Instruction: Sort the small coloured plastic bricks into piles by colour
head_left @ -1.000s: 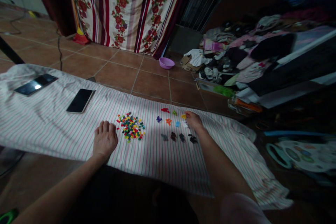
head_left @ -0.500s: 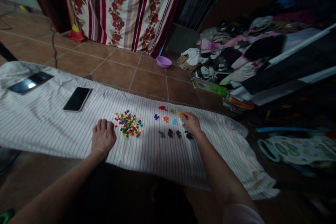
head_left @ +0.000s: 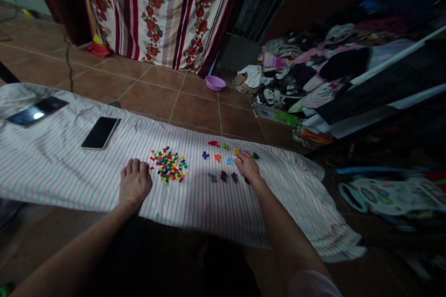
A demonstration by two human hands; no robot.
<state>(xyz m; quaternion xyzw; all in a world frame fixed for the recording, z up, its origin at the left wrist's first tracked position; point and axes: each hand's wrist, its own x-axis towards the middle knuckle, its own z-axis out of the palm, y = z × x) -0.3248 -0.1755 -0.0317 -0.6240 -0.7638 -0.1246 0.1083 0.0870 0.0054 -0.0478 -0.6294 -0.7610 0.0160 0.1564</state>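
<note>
On the striped cloth lies a mixed heap of small coloured pieces point(head_left: 169, 166). My left hand point(head_left: 135, 181) rests flat on the cloth just left of it, holding nothing. Further right are small single-colour piles, among them red point(head_left: 213, 143), purple point(head_left: 205, 154), orange point(head_left: 218, 158), light blue point(head_left: 229, 161), yellow point(head_left: 237, 151), grey point(head_left: 212, 177) and dark green point(head_left: 256, 155). My right hand point(head_left: 248, 166) is over the right-hand piles, its fingertips pinched together beside the light blue and yellow ones. Whatever is between those fingertips is too small to make out. The hand partly covers a black pile.
A phone point(head_left: 100, 133) and a dark tablet-like device point(head_left: 36, 111) lie on the cloth point(head_left: 195, 204) at the left. Beyond its far edge, a purple basin point(head_left: 215, 83) stands on the tiled floor. Clothes point(head_left: 313, 65) are heaped at the right.
My right hand has moved slightly nearer and left, from the yellow pile toward the light blue one. A dark green pile beyond it now shows. My left hand stays in place.
</note>
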